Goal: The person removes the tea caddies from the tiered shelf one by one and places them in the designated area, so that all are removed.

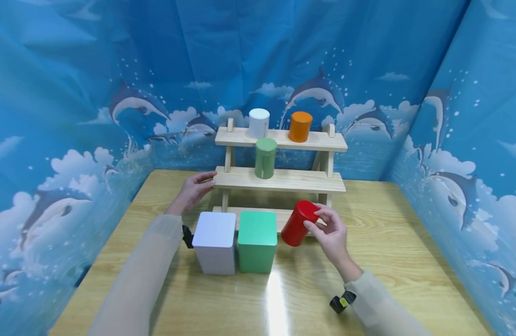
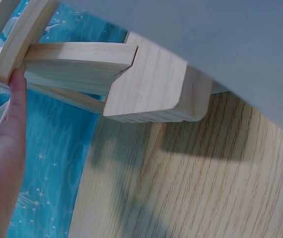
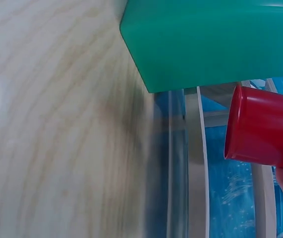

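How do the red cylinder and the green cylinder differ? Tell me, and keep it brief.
The red cylinder is tilted; the green cylinder stands upright. The right hand holds the red cylinder, while the green cylinder rests on the middle shelf. The red cylinder is bright; the green cylinder is muted. Both have round, flat tops.

- Pale wooden stand (image 1: 300, 177): three stepped shelves, upright on the tabletop (image 1: 379, 233).
- Red cylinder (image 1: 299, 225): glossy, held in the air, tilted rightward, near the stand's lowest shelf (image 1: 284, 215).
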A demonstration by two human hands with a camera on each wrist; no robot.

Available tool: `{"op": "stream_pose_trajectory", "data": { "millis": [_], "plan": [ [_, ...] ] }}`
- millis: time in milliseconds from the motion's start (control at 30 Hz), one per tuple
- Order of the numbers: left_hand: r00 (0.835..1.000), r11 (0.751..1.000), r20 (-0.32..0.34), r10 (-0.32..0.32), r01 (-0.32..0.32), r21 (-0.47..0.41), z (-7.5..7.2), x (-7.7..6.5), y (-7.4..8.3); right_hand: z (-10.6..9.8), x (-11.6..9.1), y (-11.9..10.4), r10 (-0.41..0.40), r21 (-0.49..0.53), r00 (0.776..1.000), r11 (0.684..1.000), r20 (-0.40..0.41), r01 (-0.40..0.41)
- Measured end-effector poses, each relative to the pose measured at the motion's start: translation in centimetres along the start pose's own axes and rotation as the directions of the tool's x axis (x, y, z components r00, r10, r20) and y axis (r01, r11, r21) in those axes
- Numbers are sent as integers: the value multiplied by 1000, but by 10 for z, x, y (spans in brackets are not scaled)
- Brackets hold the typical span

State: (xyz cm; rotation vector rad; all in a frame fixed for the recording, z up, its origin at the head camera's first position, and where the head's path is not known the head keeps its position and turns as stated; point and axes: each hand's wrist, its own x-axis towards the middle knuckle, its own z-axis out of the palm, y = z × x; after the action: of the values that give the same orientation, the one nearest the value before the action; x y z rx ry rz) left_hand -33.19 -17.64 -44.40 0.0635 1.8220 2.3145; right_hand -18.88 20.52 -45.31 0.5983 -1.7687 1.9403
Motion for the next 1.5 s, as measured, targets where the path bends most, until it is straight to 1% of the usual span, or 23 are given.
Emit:
{"op": "stream_pose_trajectory", "data": {
  "millis": [200,367,467,600,767,967,1067,1267,1500],
  "plan": [
    [1000,1000,8,17,-17,10,-1,-1,-1,-1,-7,0,18,-15,999,1000,31,-18],
    [1000,1000,5,16,-16,11,0,-1,-1,0,-14,0,24,-19,998,1000,64,-23],
    [1000,1000,3,10,-10,10,-1,0,0,0,-18,0,33,-54,996,998,82,-28],
    [1000,1000,0,7,-7,9,-1,0,0,-1,-24,2,67,-121,993,991,96,-55],
    [1000,1000,-2,18,-18,-2,-1,-1,-1,-2,-29,5,106,-154,987,984,120,-87],
    [1000,1000,-6,25,-25,0,0,-1,-1,0,-32,7,102,-164,979,984,177,-73],
    [1000,1000,-4,24,-24,-4,0,-1,0,1,-32,2,110,-160,972,984,208,-77],
    [1000,1000,-8,16,-16,-3,0,-1,-1,7,-33,-11,168,-197,958,973,232,-123],
    [1000,1000,-5,13,-13,-9,1,-1,0,10,-36,-10,134,-182,960,979,248,-90]
  ]
}}
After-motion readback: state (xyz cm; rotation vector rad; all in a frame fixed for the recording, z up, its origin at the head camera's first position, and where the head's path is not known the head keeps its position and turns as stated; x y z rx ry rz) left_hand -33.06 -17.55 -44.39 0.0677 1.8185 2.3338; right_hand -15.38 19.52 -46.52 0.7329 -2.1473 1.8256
